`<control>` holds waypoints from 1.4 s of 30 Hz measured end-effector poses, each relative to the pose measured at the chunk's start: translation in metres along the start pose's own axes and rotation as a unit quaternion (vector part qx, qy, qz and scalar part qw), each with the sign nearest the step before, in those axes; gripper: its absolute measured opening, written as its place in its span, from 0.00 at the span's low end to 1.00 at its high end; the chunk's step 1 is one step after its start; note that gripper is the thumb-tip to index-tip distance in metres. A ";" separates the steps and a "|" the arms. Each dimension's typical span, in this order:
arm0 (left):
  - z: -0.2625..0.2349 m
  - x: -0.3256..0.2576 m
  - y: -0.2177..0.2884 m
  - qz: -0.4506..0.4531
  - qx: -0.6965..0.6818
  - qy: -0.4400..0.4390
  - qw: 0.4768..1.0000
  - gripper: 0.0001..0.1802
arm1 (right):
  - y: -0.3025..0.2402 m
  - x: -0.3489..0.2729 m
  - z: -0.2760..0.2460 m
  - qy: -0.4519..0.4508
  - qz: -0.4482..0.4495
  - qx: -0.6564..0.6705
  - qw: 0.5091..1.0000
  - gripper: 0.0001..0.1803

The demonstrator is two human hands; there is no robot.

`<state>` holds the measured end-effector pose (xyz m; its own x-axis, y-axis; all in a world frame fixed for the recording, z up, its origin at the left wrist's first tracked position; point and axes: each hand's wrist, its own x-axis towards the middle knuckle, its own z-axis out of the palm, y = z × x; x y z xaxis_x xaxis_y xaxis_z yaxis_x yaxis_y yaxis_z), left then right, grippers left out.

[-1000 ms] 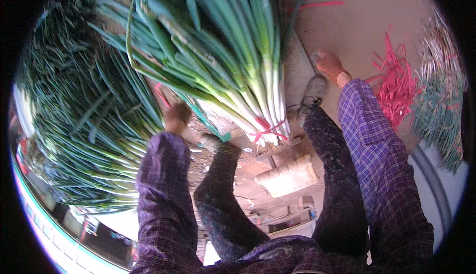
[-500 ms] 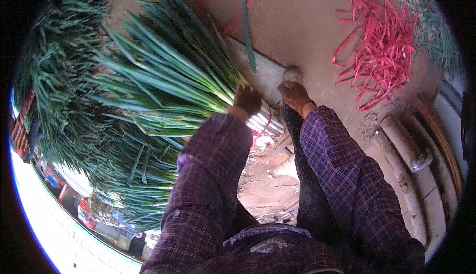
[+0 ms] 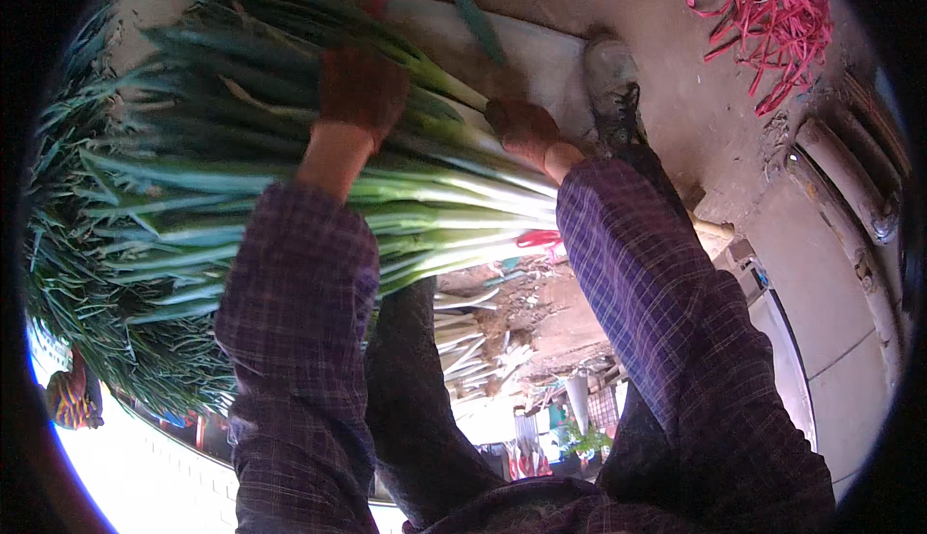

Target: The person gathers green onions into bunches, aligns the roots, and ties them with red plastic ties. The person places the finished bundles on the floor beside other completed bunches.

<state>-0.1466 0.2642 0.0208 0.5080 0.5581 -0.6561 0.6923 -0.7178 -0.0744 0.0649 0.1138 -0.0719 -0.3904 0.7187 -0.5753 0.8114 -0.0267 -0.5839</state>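
Note:
A big bundle of green onions [image 3: 319,196] with long green leaves and white stalks lies across the middle of the view, held up in front of my legs. My left hand [image 3: 359,90] grips the leafy part from above. My right hand [image 3: 521,130] holds the white stalk end, near a red tie [image 3: 537,238] around the stalks. Both arms wear purple checked sleeves. My shoe [image 3: 612,80] stands on the ground just beyond the right hand.
A large heap of green onions [image 3: 77,273] fills the left side. A pile of red ties [image 3: 772,13] lies on the dirt ground at the upper right. Trimmed stalks and scraps [image 3: 483,341] lie between my legs. A pale concrete edge [image 3: 830,273] runs along the right.
The bundle has been lifted and turned across my body. My left hand moved up onto the leaves and my right hand shifted onto the white stalk end. The view swung left.

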 end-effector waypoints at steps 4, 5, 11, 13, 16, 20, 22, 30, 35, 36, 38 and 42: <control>0.027 -0.019 -0.009 -0.012 -0.057 0.052 0.997 0.10 | -0.024 0.020 -0.006 -0.007 0.055 0.026 0.998 0.17; 0.021 -0.021 -0.011 -0.004 -0.039 0.045 0.998 0.10 | -0.036 0.027 -0.021 -0.017 0.086 0.104 0.991 0.17; 0.002 0.011 -0.019 0.083 -0.025 -0.019 0.996 0.13 | -0.020 0.046 0.022 0.090 0.147 0.214 0.961 0.22; 0.012 0.031 -0.020 0.053 -0.045 0.009 0.998 0.15 | -0.033 0.046 0.015 0.063 0.190 0.263 0.944 0.22; -0.018 0.091 -0.012 0.135 -0.046 -0.205 0.968 0.20 | -0.045 0.039 0.006 0.015 0.209 0.244 0.947 0.22; 0.011 0.080 -0.030 0.010 -0.221 -0.239 0.946 0.28 | -0.061 0.025 -0.012 -0.019 0.228 0.241 0.943 0.20; 0.066 0.054 -0.057 0.020 -0.240 -0.121 0.963 0.31 | -0.081 0.009 -0.009 0.021 0.239 0.204 0.949 0.20; 0.085 -0.014 -0.061 0.076 0.036 -0.004 0.996 0.19 | -0.126 0.000 0.010 0.152 0.294 0.139 0.933 0.18; 0.072 -0.002 -0.064 0.124 0.041 0.010 0.991 0.16 | -0.125 0.005 0.012 0.212 0.292 0.095 0.928 0.14; 0.074 -0.003 -0.065 0.134 0.051 0.036 0.989 0.16 | -0.132 0.005 0.007 0.231 0.322 0.114 0.911 0.13; 0.076 -0.004 -0.064 0.130 0.028 0.067 0.989 0.16 | -0.142 0.000 0.000 0.222 0.335 0.145 0.904 0.11; 0.074 -0.004 -0.062 0.108 -0.040 0.068 0.991 0.17 | -0.148 -0.007 -0.002 0.189 0.274 0.161 0.929 0.09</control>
<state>-0.2288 0.2756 -0.0275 0.7095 0.4489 -0.5432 0.5950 -0.7947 0.1203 -0.0512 0.1137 0.0195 0.2731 0.7262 -0.6309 0.6469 -0.6240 -0.4383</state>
